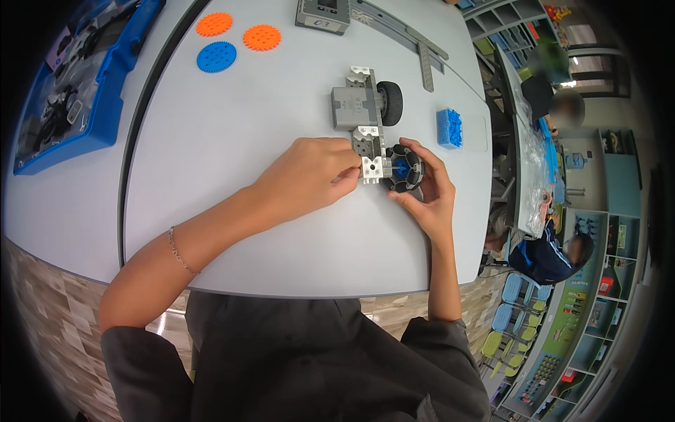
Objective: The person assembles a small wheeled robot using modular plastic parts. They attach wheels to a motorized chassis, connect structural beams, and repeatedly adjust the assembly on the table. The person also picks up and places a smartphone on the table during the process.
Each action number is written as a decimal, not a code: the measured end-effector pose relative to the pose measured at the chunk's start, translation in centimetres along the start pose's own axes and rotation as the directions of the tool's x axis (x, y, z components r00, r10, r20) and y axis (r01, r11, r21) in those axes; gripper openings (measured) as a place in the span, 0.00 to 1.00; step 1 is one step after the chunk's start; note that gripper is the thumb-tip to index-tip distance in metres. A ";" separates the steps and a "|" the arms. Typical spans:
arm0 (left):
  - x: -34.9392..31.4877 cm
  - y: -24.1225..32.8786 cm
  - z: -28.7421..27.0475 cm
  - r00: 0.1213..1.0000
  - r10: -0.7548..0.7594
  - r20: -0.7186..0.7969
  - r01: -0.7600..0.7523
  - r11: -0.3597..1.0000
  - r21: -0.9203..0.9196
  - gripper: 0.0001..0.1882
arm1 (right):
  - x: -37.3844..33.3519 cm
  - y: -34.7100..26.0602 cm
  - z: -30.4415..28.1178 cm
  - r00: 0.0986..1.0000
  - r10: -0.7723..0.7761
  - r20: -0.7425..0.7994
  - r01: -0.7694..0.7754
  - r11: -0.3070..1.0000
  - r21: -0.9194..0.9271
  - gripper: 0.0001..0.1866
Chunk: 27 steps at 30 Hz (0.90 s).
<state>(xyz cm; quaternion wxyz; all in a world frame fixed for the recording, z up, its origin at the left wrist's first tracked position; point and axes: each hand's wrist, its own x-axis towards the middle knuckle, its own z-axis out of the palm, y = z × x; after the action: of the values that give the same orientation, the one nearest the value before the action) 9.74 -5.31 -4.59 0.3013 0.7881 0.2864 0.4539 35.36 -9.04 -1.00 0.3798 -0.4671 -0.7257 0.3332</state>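
A small build lies on the white table: a silver metal bracket frame (372,169) with a grey motor box (351,107) and a black rubber-tyred wheel (391,104). At its near end is an omni wheel (403,169) with black rollers and a blue hub, joined to the frame by a short shaft. My left hand (313,172) is closed against the frame's left side, its fingertips partly hidden. Around the omni wheel's right side curves my right hand (434,193), fingers on the far rim and thumb on the near rim.
Two orange gears (262,38) and a blue gear (216,57) lie at far left. Beyond are a grey controller box (323,15) and grey metal beams (426,67). A small box of blue pegs (450,129) stands right; a blue parts bin (105,105) stands left. People sit farther right.
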 end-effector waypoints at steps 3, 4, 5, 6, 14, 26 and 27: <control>0.0 0.0 -0.2 0.999 -0.023 0.025 0.023 1.000 -0.003 0.05 | 0.0 0.1 -0.2 1.000 -0.016 0.013 0.017 0.998 -0.060 0.43; 0.1 0.0 -0.2 0.999 -0.037 0.035 0.037 0.999 0.000 0.05 | -0.1 0.2 -0.2 1.000 -0.006 0.014 0.006 0.998 -0.058 0.43; 0.1 0.0 -0.2 0.999 -0.033 0.040 0.033 0.999 -0.001 0.04 | -0.1 0.2 -0.3 1.000 0.009 0.015 -0.008 0.998 -0.059 0.44; 0.1 0.0 -0.3 0.998 -0.035 0.045 0.034 0.999 0.003 0.04 | -0.1 0.3 -0.3 1.000 0.005 0.014 -0.005 1.000 -0.012 0.44; 0.1 0.0 -0.4 0.993 -0.079 0.092 0.079 0.997 0.000 0.04 | -0.1 1.2 -0.4 1.000 0.018 0.000 -0.017 0.960 0.280 0.42; 1.1 1.3 -2.2 0.962 -0.165 0.217 0.164 0.986 0.020 0.07 | 0.0 -0.9 -3.2 0.996 0.076 -0.045 -0.087 0.943 -0.322 0.32; 1.3 1.4 -2.7 0.952 -0.188 0.243 0.189 0.982 0.017 0.07 | -0.1 -1.5 -3.0 0.996 0.006 -0.085 -0.041 0.911 -0.410 0.32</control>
<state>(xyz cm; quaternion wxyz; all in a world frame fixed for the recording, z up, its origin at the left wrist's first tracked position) 8.12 -4.73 -1.73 0.3786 0.8059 0.3197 0.3238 37.37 -9.25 1.73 0.2982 -0.5585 -0.7577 0.1581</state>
